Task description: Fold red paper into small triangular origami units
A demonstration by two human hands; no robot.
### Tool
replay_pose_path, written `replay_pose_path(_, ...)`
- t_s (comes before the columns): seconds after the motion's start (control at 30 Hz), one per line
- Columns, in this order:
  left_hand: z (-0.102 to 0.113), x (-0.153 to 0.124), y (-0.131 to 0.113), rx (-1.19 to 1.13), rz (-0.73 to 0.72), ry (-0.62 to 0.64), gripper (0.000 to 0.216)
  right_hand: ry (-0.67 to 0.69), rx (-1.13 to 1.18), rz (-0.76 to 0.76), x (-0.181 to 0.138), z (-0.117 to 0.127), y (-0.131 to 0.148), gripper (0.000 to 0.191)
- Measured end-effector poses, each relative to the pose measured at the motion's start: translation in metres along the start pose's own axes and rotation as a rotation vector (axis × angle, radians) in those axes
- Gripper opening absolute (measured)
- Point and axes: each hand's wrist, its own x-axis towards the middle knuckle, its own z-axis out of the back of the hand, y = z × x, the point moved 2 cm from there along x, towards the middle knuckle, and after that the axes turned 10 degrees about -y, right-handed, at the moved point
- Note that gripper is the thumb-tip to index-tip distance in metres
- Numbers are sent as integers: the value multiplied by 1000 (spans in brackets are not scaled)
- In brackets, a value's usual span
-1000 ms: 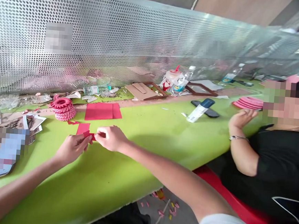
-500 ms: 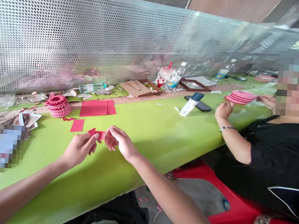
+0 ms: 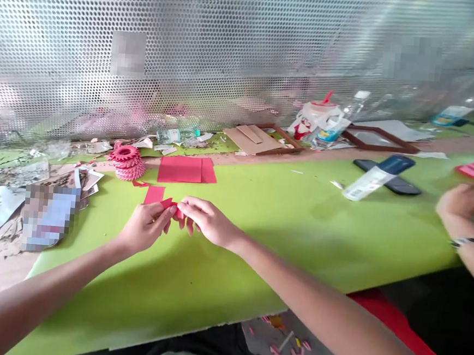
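Between my hands, above the green table (image 3: 229,270), is a small folded piece of red paper (image 3: 168,202). My left hand (image 3: 146,226) pinches it between thumb and fingers. From the other side my right hand (image 3: 209,219) closes its thumb and fingertips on the paper's right end. Just behind them a small red paper rectangle (image 3: 154,194) lies flat. Larger red paper sheets (image 3: 182,169) overlap farther back. Left of those stands a stack of folded pink and red paper rings (image 3: 127,162). The exact folds in my fingers are partly hidden.
A white bottle with a blue cap (image 3: 368,182) rests across a dark phone (image 3: 404,184). A perforated metal panel (image 3: 214,44) rises behind. Wooden frames, a bagged cup (image 3: 317,118) and water bottles line the back. At right, a co-worker's hand (image 3: 467,204) holds a pink striped paper piece.
My right hand has moved in and closed on the red paper's right end. The view has turned right to left-shifted framing, so the co-worker is now mostly out of the picture.
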Motion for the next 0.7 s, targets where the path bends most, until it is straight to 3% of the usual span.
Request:
replay_pose_path(0.13,9,3,12,21,46,-82,48,16,-103,45,25,-2,2,34)
replay_pose_path(0.3,10,4,23,13,123,-169,47,81,124,-24,36,-5,-13,32)
replay_pose_path(0.47,5,4,27,63,91,-163,45,98,116,-46,36,-9,-22,30)
replay_pose_path(0.7,1,2,33,52,65,-128,43,20,-5,3,37,-12,-26,34)
